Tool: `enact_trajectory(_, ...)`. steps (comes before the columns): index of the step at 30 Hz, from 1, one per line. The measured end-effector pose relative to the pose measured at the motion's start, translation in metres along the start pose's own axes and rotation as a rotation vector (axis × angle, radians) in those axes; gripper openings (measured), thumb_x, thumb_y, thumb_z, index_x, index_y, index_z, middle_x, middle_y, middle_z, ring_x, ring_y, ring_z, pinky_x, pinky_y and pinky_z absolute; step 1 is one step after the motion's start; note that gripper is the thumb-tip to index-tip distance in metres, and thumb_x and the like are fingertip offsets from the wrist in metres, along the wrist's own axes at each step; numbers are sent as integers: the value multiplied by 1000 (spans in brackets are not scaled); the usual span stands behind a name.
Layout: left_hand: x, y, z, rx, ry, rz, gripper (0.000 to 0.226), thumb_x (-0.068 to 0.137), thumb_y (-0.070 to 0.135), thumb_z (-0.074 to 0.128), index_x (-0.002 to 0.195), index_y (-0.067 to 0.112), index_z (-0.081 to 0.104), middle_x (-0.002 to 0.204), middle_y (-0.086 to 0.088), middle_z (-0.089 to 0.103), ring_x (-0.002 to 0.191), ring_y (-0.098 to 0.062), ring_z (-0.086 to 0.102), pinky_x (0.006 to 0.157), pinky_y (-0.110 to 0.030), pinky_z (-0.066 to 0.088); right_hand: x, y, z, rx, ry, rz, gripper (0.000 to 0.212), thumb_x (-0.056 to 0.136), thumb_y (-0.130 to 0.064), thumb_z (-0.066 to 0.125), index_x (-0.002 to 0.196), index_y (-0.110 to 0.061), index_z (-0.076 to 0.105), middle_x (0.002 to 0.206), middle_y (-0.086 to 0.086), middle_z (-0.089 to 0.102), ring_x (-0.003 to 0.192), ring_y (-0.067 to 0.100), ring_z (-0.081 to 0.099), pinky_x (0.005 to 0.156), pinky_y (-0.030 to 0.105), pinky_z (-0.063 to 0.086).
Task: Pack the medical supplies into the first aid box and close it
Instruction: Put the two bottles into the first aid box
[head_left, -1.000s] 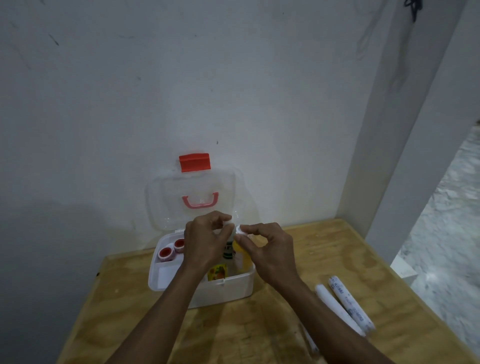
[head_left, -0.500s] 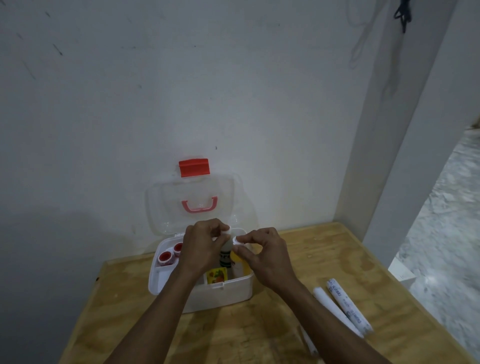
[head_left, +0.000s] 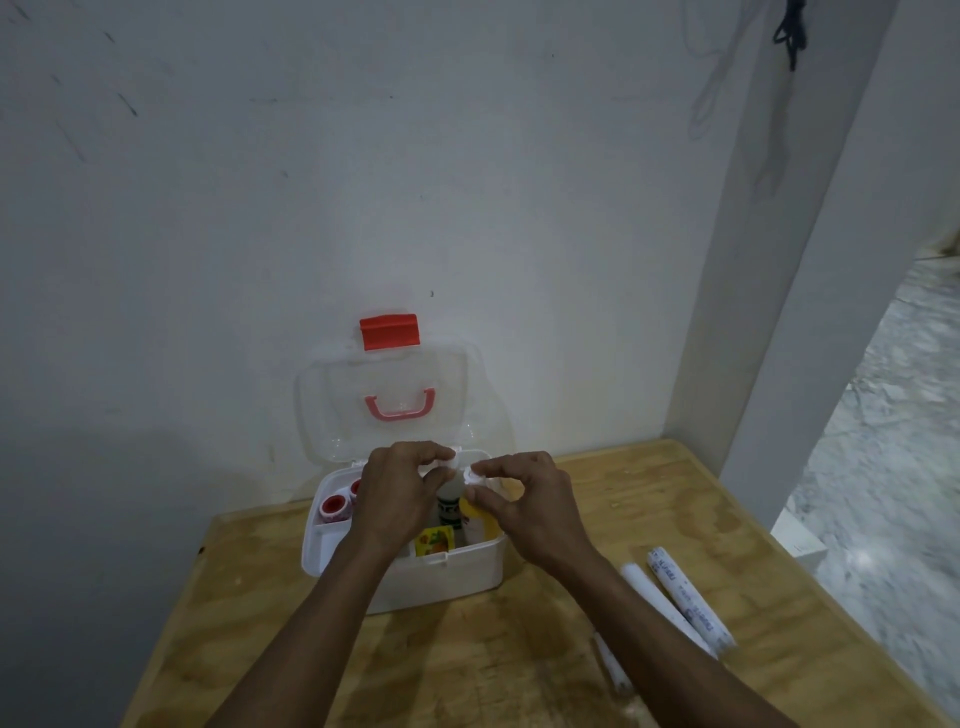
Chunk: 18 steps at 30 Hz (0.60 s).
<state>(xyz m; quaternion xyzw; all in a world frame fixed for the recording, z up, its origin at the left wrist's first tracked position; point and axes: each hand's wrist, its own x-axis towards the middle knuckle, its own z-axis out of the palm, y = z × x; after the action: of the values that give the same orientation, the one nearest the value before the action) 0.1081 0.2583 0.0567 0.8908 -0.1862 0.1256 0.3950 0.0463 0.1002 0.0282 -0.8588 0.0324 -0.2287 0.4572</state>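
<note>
In the head view, the white first aid box (head_left: 415, 577) is seen on the plywood bench (head_left: 519, 665), set against the wall, with its clear lid (head_left: 384, 400) stood upright behind it and the red latch (head_left: 389, 331) at the lid's top edge. Inside the box, two red-capped containers (head_left: 333, 506) are lodged in its left compartment, and a small yellow carton (head_left: 435, 540) and a dark-labelled bottle (head_left: 449, 501) are seen toward its middle. To the right of the box, white wrapped rolls (head_left: 685, 605) are left unpacked on the bench. The main risk is judged to be a slip of the small white piece pinched above the box: were either pinch loosened, it could be dropped among the packed items or knock the upright bottle over. The lid could also be obstructed later if the bottle stands too tall. The left hand (head_left: 397, 493) is held over the box's centre, fingers curled narrowly on a small white object (head_left: 448, 460); the right hand (head_left: 524, 501) is held just beside it, thumb and forefinger closed on a similar white piece (head_left: 474, 474). What these pieces are cannot be told. Both forearms are extended forward from the bench's near edge.
</note>
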Motion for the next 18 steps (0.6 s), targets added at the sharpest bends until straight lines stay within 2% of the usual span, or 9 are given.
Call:
enact_trajectory(4,-2,1,-2,4,3,-12,24,85,22,72,109,21,74,118,0,71,109,-19,65,95,-36,47,-1,-6,-4,0,16,6,32,81,-44,76,110,-33,73,112,-14,68,109,6,54,83,21,42)
enact_trajectory(6,-4,4,-6,-1,25,-4,27,85,22,73,112,20,73,119,-1,71,110,-20,65,95,-35,46,-3,-11,-10,16,31,5,32,80,-43,77,110,-32,73,111,-14,68,107,3,55,82,13,39)
enact_trajectory(9,-10,18,-16,-21,117,23,31,84,25,73,115,19,71,118,-3,71,108,-20,66,97,-39,50,-8,-19,-26,36,83,-1,32,79,-41,78,109,-28,74,103,-19,68,97,-7,56,77,1,38)
enact_trajectory(12,-25,39,-26,-58,252,56,33,84,28,74,114,17,71,112,-6,73,99,-20,68,90,-43,56,-16,-23,-44,33,126,6,29,81,-38,77,108,-28,74,102,-19,70,97,-6,60,82,4,39)
enact_trajectory(14,-39,53,-28,-98,295,107,33,83,28,74,113,15,72,107,-6,74,91,-17,69,83,-38,57,-25,-20,-59,27,179,17,26,82,-39,76,106,-29,75,98,-19,72,97,-3,63,85,16,45)
enact_trajectory(15,-46,60,-29,-123,299,125,32,83,27,74,112,14,72,104,-5,75,87,-15,69,79,-33,57,-31,-19,-68,26,203,27,24,82,-38,76,105,-29,75,95,-19,73,95,-3,64,84,17,46)
enact_trajectory(18,-67,77,-25,-179,258,151,27,82,26,75,108,17,73,94,3,73,78,-2,64,70,-13,49,-48,-13,-98,25,253,60,21,83,-32,77,103,-26,76,91,-17,74,91,-4,64,77,10,44)
